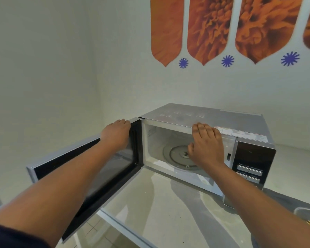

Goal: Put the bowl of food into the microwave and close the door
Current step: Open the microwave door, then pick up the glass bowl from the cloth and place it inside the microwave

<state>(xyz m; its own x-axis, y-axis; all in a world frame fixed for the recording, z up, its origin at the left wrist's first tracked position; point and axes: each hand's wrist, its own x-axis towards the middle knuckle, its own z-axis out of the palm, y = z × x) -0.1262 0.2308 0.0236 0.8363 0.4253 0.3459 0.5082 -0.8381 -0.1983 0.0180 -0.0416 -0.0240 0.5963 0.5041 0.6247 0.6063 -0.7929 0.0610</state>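
A silver microwave point(222, 119) stands on a pale counter point(159, 203), its door point(64, 163) swung wide open to the left. Inside, the glass turntable point(175, 154) is bare. My left hand point(115, 135) grips the top edge of the open door near its hinge. My right hand point(207, 145) lies flat against the top front edge of the oven opening, fingers together. At the lower right corner, only the rim of a bowl point(306, 214) with something yellow in it shows, cut off by the frame.
The microwave's dark control panel point(252, 161) with several buttons is right of the opening. A white wall with orange floral decals point(211, 29) rises behind. The counter's front edge runs lower left, with tiled floor point(95, 231) below.
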